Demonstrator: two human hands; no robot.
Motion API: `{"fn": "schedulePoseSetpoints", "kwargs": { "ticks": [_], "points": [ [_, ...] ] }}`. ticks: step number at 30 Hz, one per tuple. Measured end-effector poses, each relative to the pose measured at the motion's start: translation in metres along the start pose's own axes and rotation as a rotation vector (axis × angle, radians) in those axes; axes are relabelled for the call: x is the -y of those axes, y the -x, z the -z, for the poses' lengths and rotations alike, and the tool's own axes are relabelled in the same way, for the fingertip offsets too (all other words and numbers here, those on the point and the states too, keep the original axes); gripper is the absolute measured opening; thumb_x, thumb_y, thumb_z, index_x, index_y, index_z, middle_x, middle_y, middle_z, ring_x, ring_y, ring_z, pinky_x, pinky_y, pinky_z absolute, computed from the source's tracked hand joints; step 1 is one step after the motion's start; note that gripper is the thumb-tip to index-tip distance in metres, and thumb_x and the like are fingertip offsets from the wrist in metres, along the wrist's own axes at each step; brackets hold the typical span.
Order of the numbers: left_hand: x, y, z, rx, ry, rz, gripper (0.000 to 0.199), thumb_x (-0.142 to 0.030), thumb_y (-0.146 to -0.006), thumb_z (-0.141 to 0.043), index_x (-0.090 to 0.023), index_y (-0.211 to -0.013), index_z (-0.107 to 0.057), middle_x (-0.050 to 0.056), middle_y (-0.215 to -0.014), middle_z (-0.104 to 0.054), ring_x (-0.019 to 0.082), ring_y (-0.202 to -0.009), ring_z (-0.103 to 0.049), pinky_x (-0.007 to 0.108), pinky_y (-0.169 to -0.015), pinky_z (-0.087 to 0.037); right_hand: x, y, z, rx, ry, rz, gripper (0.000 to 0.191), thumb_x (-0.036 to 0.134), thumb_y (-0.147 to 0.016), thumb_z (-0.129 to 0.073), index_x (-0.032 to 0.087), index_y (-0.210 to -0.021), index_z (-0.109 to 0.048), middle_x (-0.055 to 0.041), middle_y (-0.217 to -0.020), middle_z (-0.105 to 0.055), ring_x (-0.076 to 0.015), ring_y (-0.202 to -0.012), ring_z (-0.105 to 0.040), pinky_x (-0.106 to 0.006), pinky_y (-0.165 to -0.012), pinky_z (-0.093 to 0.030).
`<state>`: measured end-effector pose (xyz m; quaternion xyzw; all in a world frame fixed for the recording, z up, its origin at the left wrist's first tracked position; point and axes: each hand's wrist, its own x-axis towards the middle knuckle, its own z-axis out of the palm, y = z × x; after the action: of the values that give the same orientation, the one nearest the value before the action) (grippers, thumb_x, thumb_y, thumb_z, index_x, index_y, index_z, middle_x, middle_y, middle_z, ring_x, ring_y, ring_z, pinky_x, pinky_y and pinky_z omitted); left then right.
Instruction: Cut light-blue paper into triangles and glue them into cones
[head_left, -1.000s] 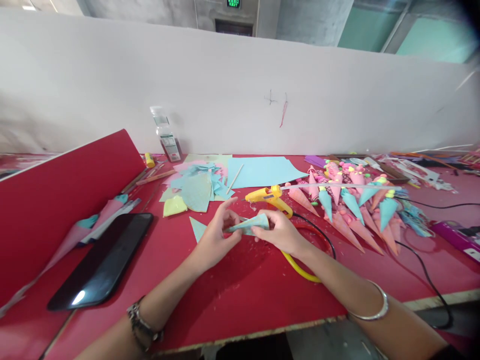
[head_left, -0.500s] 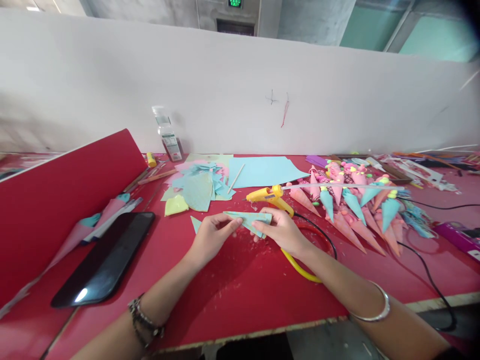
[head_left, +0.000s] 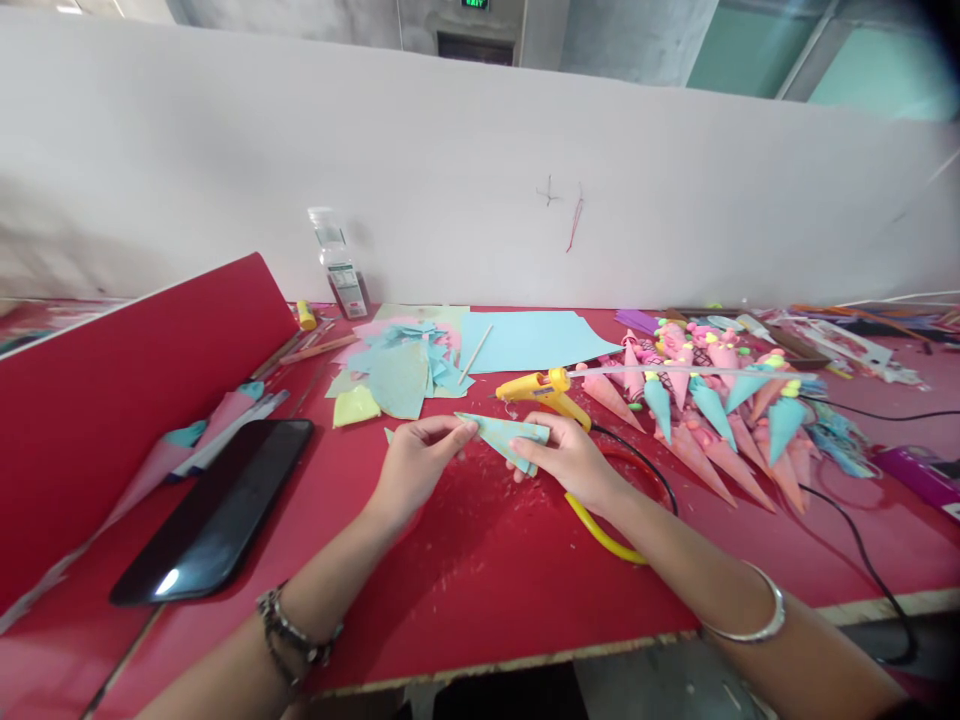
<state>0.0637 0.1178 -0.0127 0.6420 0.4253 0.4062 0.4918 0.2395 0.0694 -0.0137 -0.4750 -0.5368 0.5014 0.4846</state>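
Observation:
A light blue felt cone (head_left: pixel 501 438) is stretched between my two hands, its narrow tip to the left and its wide end to the right. My left hand (head_left: pixel 420 455) pinches the tip between thumb and fingers. Thumb and fingers of my right hand (head_left: pixel 566 455) close on the wide end. Just beyond the hands a yellow glue gun (head_left: pixel 544 390) lies on the red table, a long clear glue stick (head_left: pixel 675 371) in its back. Blue felt scraps (head_left: pixel 401 378) lie in a pile behind my left hand, near a larger blue sheet (head_left: pixel 532 342).
Many finished pink and blue cones (head_left: pixel 709 400) are heaped at the right. A black phone (head_left: pixel 217 510) lies at the left by a red board (head_left: pixel 127 430). Yellow-and-red tubing (head_left: pixel 611 535) rests by my right wrist. A clear bottle (head_left: pixel 346 275) stands against the white partition (head_left: pixel 450 170).
The tip end shows more now, as my left fingers have shifted left to the very tip. My right hand keeps its grip on the wide end. The view has shifted slightly.

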Motion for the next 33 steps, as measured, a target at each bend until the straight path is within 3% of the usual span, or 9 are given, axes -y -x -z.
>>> {"fn": "schedulePoseSetpoints", "kwargs": {
  "ticks": [4,10,23,33],
  "points": [
    [0.0026,-0.0036,0.0061,-0.041,0.023,0.008,0.023,-0.038,-0.070,-0.061,-0.016,-0.065,-0.064,-0.004,-0.051,-0.052,0.008,-0.049,-0.043,0.019,-0.047,-0.033,0.0011,0.0000,0.0009,-0.018,-0.043,-0.031,0.023,0.036,-0.072,-0.063,0.016,-0.073,-0.052,0.0017,-0.058,-0.061,-0.0110,-0.050,-0.058,-0.025,-0.054,-0.047],
    [-0.0041,-0.0014,0.0042,0.041,0.067,0.026,0.016,-0.033,-0.069,-0.063,-0.017,-0.070,-0.064,-0.004,-0.051,-0.053,0.008,-0.049,-0.045,0.019,-0.050,-0.036,0.0003,-0.0001,0.0007,-0.027,-0.051,-0.040,0.022,0.036,-0.072,-0.062,0.017,-0.074,-0.051,0.0020,-0.058,-0.062,-0.0109,-0.048,-0.058,-0.025,-0.053,-0.046],
    [-0.0004,-0.0015,0.0052,0.040,-0.009,-0.063,0.024,-0.037,-0.074,-0.057,-0.015,-0.065,-0.059,-0.005,-0.050,-0.048,0.007,-0.047,-0.040,0.019,-0.047,-0.030,0.0019,0.0009,0.0006,-0.008,-0.016,-0.030,0.019,0.032,-0.073,-0.061,0.016,-0.074,-0.050,0.0017,-0.059,-0.062,-0.0103,-0.049,-0.059,-0.025,-0.053,-0.047],
    [-0.0049,0.0017,0.0053,0.085,0.054,-0.076,0.024,-0.035,-0.078,-0.053,-0.016,-0.064,-0.055,-0.006,-0.051,-0.047,0.007,-0.048,-0.040,0.018,-0.049,-0.031,0.0026,-0.0001,0.0007,-0.008,-0.038,-0.044,0.018,0.030,-0.073,-0.061,0.016,-0.074,-0.050,0.0019,-0.059,-0.062,-0.0097,-0.048,-0.058,-0.024,-0.053,-0.046]
  ]
}}
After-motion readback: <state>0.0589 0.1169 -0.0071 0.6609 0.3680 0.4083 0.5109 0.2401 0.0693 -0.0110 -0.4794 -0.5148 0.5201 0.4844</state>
